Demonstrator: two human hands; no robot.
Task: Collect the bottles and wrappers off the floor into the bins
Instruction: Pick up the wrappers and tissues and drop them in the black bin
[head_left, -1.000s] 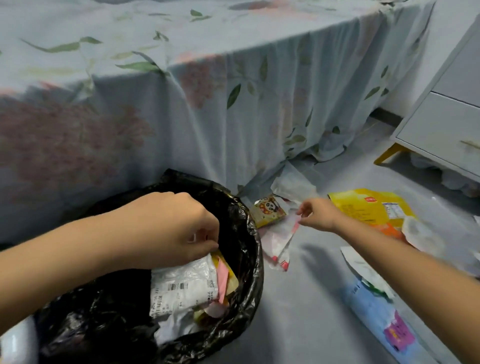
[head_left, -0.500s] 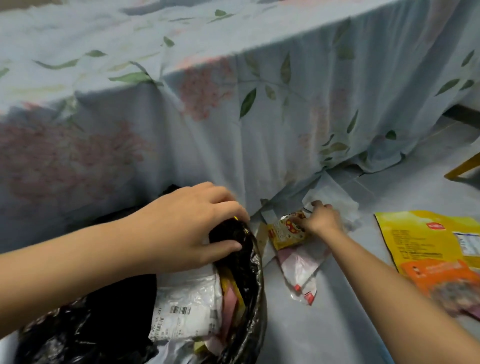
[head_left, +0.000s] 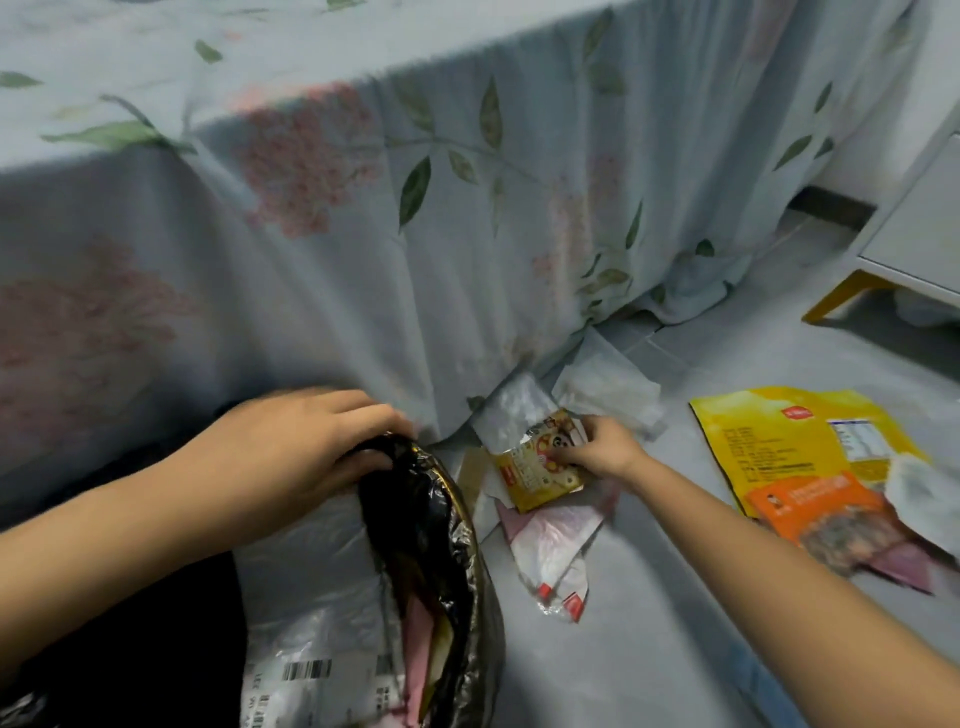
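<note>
Floral pale-blue bedsheet (head_left: 467, 218) is hanging beside our black plastic bin bag (head_left: 436, 545); our left hand (head_left: 291, 457) is gripping its rim; our right hand (head_left: 602, 447) is pinching the small yellow panda-print wrapper (head_left: 535, 467) lying on the grey floor (head_left: 649, 623) among other wrappers.

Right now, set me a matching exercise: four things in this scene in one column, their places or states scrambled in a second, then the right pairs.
Things:
1. small yellow panda-print wrapper
2. black plastic bin liner
3. large yellow and orange snack bag
4. white parcel bag with a barcode label

Places or states:
A. lying flat on the floor, untouched, right of the right arm
B. rim gripped by the left hand
C. inside the bin
D. pinched by the right hand on the floor

Pairs: 1-D, 2-B, 3-A, 4-C
</note>
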